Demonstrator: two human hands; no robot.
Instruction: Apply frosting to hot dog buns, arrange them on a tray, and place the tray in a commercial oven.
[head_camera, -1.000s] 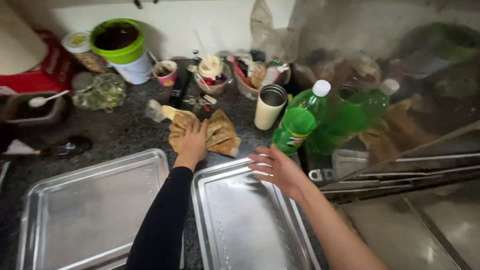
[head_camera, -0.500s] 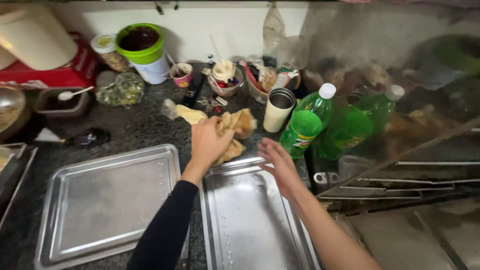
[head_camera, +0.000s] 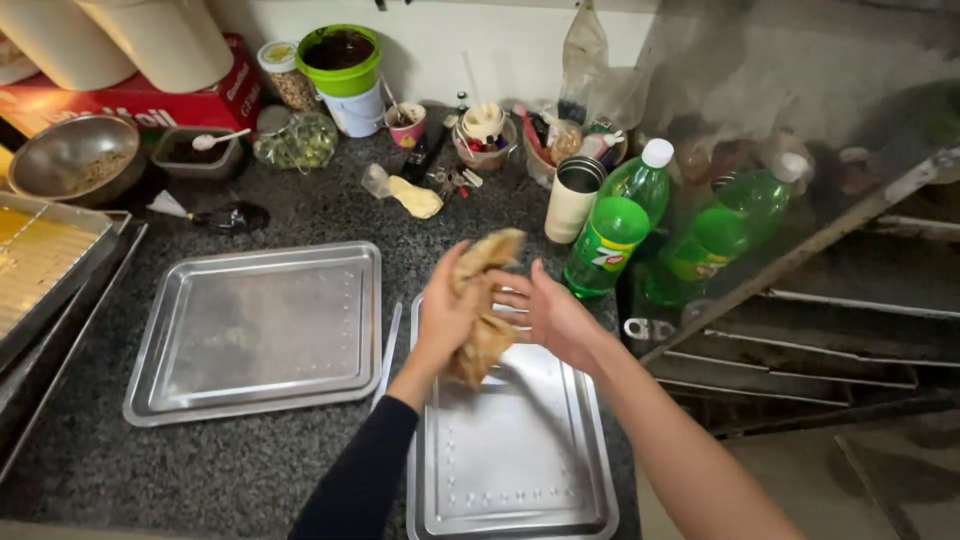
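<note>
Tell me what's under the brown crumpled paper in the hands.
Under the brown crumpled paper, held in the left hand with the right hand alongside, lies a steel baking tray. Its near part looks bare; the strip beneath the hands is covered.

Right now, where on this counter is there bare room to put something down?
The left metal tray lies bare, and so does the lower part of the right tray below the hands. Dark counter shows in front of the left tray. The back by the wall is crowded: green-lidded tub, cups, green bottle.
</note>
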